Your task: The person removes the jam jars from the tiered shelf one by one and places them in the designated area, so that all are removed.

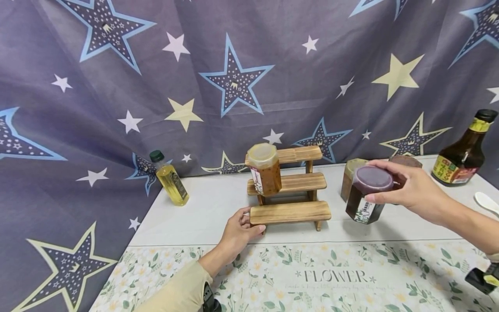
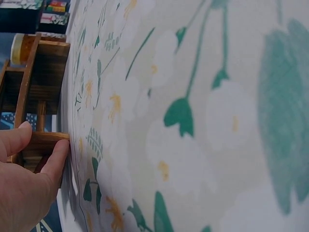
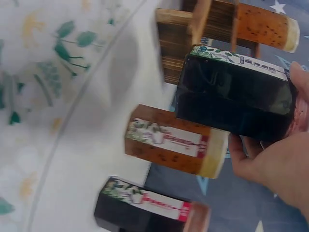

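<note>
One dark jar point(image 1: 356, 201) in right grip point(image 1: 419, 188)

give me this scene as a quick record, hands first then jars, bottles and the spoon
left hand: grips wooden rack at its lowest step's left end
right hand: holds purple-lidded jar near its lid
on rack: amber jar, left side
beyond right hand: brown jar, second dark jar
left of rack: green-capped bottle
far right: black-capped bottle, white spoon
</note>
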Available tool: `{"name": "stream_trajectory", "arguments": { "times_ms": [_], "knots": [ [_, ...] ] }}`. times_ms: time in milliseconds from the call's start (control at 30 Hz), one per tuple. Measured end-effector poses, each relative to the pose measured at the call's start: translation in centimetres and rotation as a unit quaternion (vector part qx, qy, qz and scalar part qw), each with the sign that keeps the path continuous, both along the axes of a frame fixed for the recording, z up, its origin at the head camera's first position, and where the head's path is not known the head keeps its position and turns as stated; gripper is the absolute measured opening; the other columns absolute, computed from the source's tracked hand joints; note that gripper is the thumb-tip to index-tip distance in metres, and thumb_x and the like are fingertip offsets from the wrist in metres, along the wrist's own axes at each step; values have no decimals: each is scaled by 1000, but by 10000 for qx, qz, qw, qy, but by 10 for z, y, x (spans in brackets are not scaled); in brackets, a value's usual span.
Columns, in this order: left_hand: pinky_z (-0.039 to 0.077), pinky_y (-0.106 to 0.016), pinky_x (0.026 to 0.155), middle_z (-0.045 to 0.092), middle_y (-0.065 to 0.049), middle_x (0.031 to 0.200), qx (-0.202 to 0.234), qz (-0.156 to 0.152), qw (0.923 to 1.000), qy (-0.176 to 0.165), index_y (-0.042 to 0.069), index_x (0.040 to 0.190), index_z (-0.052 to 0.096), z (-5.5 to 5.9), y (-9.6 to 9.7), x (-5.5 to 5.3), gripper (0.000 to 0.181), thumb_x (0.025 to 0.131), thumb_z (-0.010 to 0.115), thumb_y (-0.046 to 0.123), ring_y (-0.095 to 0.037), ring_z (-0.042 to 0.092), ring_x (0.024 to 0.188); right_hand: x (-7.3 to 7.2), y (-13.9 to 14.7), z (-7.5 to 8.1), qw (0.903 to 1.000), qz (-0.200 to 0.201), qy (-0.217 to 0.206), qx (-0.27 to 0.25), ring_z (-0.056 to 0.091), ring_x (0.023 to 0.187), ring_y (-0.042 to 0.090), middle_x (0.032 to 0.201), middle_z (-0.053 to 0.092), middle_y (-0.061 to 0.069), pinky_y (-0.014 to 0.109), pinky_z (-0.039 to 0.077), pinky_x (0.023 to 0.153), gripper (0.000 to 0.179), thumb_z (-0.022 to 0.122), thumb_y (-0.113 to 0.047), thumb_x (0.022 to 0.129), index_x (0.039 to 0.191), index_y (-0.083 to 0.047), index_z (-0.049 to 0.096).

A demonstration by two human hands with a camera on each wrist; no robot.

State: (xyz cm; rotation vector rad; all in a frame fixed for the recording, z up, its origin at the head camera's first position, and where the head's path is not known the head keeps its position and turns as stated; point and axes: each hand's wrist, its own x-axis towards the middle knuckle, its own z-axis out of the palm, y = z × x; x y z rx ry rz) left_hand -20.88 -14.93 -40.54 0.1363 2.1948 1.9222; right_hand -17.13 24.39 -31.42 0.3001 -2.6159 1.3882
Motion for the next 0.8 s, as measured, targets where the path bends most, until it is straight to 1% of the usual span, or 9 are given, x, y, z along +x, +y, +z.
{"name": "stream_trajectory", "arguments": {
  "times_ms": [167,300,400,467,600,800],
  "knots": [
    [59,-32,85,59,-18,118,13,-11,10000,22,1,146,32,0,0,0,72,86,71,2,-23,63,102,1,3,-14,10000,0,-33,-15,61,97,0,123,55,-3,16,54,72,68,84,-19,76,137,-16,53],
    [59,-32,85,59,-18,118,3,-3,10000,23,1,146,32,0,0,0,72,86,71,2,-24,63,102,1,8,-25,9998,87,-138,61,58,97,-4,132,50,9,14,53,72,73,82,-21,78,141,-12,48],
    [59,-32,85,59,-18,118,10,-8,10000,5,1,146,31,0,0,0,73,86,71,2,-24,63,103,1,12,-32,9997,59,-134,194,57,95,-6,133,50,17,13,52,71,76,82,-24,78,143,-9,45],
    [59,-32,85,59,-18,118,7,-16,10000,-7,1,147,31,0,0,0,73,86,71,2,-24,63,103,1,14,-35,9997,33,-136,193,57,94,-6,132,50,18,12,52,70,76,82,-24,78,143,-8,45],
    [59,-32,85,59,-17,117,-54,6,10000,-2,1,147,31,1,0,0,73,86,72,3,-24,63,102,2,15,-40,9998,8,-152,119,57,94,-6,129,51,16,13,52,69,76,83,-21,78,143,-8,45],
    [59,-31,84,60,-16,116,-107,38,9999,-3,1,147,31,2,1,1,74,85,72,3,-22,64,101,3,15,-46,9998,-41,-152,106,58,94,-5,121,56,5,14,52,71,75,83,-24,77,142,-10,47]
  ]
}}
